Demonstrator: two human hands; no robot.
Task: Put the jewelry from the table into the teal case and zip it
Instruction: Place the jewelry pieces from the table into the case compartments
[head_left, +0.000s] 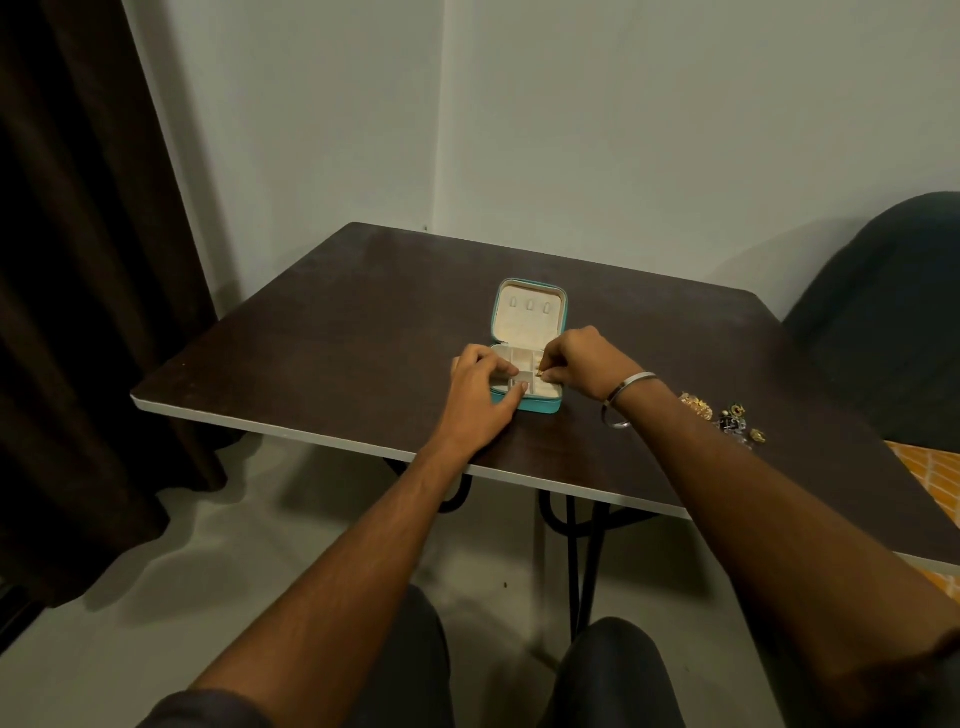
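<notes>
Pale walls meet in a corner behind the dark brown table (363, 312), with a dark curtain (78, 260) hanging on my left and a dark rounded chair back (883, 291) on the right. I can read no brand, label or writing anywhere. On the table the teal case (540, 407) lies open, its cream lid (527, 317) tilted back and the divided tray facing up. My left hand (480, 395) rests on the tray's near left part, fingers laid fairly straight on the dividers. My right hand (576, 361), a silver bangle (626, 397) at the wrist, pinches a small gold piece (540, 373) over the tray's right side. More jewelry (727, 413) sits in a loose pile well to the right, near the table's front edge. Bare tabletop lies all round the case; the white front edge runs just beside it.
</notes>
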